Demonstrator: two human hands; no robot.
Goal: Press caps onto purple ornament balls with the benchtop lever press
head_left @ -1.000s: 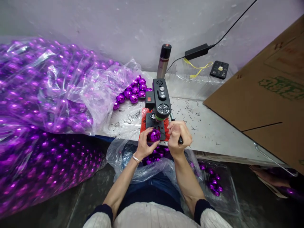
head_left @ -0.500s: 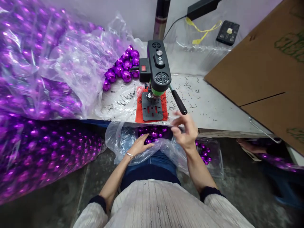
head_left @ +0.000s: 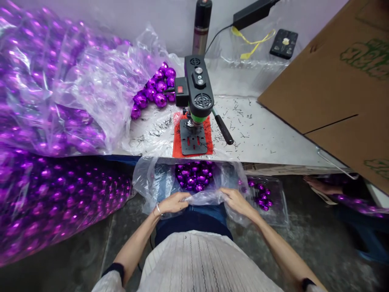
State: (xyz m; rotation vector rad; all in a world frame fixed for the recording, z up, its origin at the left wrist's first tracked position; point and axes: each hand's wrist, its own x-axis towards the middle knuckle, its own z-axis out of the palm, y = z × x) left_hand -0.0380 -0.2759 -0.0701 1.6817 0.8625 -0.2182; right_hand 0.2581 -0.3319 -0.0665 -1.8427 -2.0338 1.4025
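Note:
An open clear plastic bag [head_left: 203, 198] lies across my lap, with shiny purple balls [head_left: 196, 176] inside. My left hand [head_left: 176, 202] is closed on the bag's near edge at its left. On the right, my right hand [head_left: 232, 198] pinches the same edge. Above the bag, on the table [head_left: 258, 142], stands a small black drill press [head_left: 199, 87] with its base plate on a red cloth [head_left: 177, 142]. Its black-gripped lever [head_left: 224, 129] points down to the right, touched by neither hand.
Large clear bags of purple balls [head_left: 60, 194] fill the left side. Loose purple balls [head_left: 160, 86] lie left of the press. A cardboard box [head_left: 322, 93] leans in at right. A clear tray [head_left: 281, 202] with purple balls is below. Another person's hand [head_left: 319, 185] shows at right.
My right hand has moved down from near the lever and taken hold of the bag's edge. My left hand has drawn back from the balls and gripped the edge, uncovering more balls.

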